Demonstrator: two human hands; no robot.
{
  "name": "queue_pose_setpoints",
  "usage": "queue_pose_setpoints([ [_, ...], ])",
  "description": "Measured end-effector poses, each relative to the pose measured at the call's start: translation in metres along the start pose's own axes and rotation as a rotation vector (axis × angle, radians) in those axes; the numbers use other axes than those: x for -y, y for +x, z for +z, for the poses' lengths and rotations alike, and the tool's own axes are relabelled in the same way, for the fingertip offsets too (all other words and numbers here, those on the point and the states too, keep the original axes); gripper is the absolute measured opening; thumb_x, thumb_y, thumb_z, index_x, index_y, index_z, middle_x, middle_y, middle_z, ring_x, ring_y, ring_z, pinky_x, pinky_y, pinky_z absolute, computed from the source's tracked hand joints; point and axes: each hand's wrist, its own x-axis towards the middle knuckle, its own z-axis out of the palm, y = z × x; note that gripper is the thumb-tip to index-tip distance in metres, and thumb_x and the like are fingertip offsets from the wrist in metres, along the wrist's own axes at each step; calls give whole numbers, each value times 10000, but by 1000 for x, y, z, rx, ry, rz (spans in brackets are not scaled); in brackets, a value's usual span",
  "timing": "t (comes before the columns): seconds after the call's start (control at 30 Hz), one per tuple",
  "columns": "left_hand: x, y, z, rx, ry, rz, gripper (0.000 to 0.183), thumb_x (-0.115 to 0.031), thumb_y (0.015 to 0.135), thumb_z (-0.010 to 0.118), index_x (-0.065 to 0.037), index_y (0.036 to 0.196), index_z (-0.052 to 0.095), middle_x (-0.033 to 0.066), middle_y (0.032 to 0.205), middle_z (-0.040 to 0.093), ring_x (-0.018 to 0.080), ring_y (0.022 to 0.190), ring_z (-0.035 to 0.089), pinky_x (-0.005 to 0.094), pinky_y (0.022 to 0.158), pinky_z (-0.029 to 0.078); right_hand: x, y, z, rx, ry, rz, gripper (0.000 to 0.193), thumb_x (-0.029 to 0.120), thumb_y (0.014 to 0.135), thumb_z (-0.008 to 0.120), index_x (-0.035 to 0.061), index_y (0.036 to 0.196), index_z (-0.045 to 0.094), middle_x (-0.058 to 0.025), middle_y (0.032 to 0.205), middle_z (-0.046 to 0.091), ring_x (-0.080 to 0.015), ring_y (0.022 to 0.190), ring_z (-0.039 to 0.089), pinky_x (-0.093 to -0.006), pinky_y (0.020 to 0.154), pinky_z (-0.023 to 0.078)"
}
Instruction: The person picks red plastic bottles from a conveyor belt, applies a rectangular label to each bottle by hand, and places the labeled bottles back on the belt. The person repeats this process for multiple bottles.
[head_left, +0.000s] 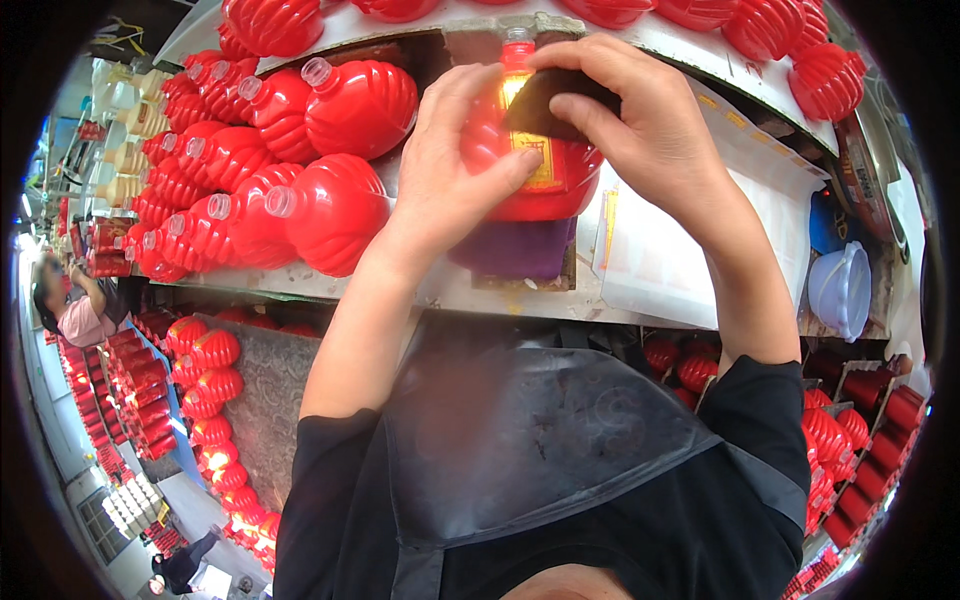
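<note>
A red, bulbous plastic bottle (545, 205) with a clear threaded neck lies on a purple cloth (525, 258) at the bench edge, its neck pointing away from me. On its upper face sits a yellow label (535, 165) with red and gold print. My left hand (445, 165) curves around the bottle's left side, thumb pressed near the label. My right hand (645, 115) grips a dark, flat pad (560, 100) between thumb and fingers, held against the label's upper part. The pad hides some of the label; its exact kind is unclear.
Rows of similar red bottles (335, 210) lie to the left, necks toward the left. More red bodies (765, 30) line the raised white shelf (480, 22). Right of the cloth lie white label sheets (665, 260) and a pale blue bucket (840, 290). A person (80, 305) stands far left.
</note>
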Motion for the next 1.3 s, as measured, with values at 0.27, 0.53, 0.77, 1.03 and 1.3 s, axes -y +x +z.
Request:
queue_pose_setpoints([
  [0.27, 11, -2, -4, 47, -78, 62, 575, -266, 977, 643, -42, 1490, 511, 208, 1533, 460, 364, 1443, 440, 432, 1205, 341, 28, -51, 1, 7, -257, -438, 224, 35, 772, 767, 62, 994, 776, -101, 1009, 766, -256, 925, 752, -366, 776, 596],
  [0.53, 9, -2, -3, 1, -39, 75, 602, -287, 974, 632, -15, 1491, 487, 232, 1504, 487, 393, 1410, 476, 442, 1175, 380, 34, -70, 0, -133, 0, -79, 166, 48, 900, 702, 32, 1062, 733, -110, 1051, 741, -225, 931, 734, -339, 801, 586],
  [0.77, 2, -9, 4, -93, -32, 8, 610, -292, 978, 621, 2, 1492, 473, 229, 1489, 510, 395, 1389, 496, 451, 1164, 393, 19, -55, 5, -159, 190, 564, 231, 155, 1010, 623, -23, 1117, 723, -82, 1139, 648, -132, 966, 620, -288, 856, 495],
  [1.03, -1, 9, 3, -68, -278, -157, 533, -284, 1035, 559, 15, 1471, 504, 210, 1480, 551, 329, 1370, 538, 406, 1134, 421, -20, -18, 6, 45, 354, 608, 465, 377, 1085, 548, -7, 1327, 646, -105, 1214, 688, -84, 815, 643, -243, 750, 523],
  [1.3, -3, 44, 1, 102, -587, -419, 358, -195, 1096, 520, 24, 1379, 512, 128, 1323, 618, 164, 1228, 582, 305, 1070, 468, -30, 20, 7, 450, 316, 789, 651, 544, 1036, 593, -60, 1263, 673, -114, 1113, 724, -150, 1005, 660, -291, 918, 527],
])
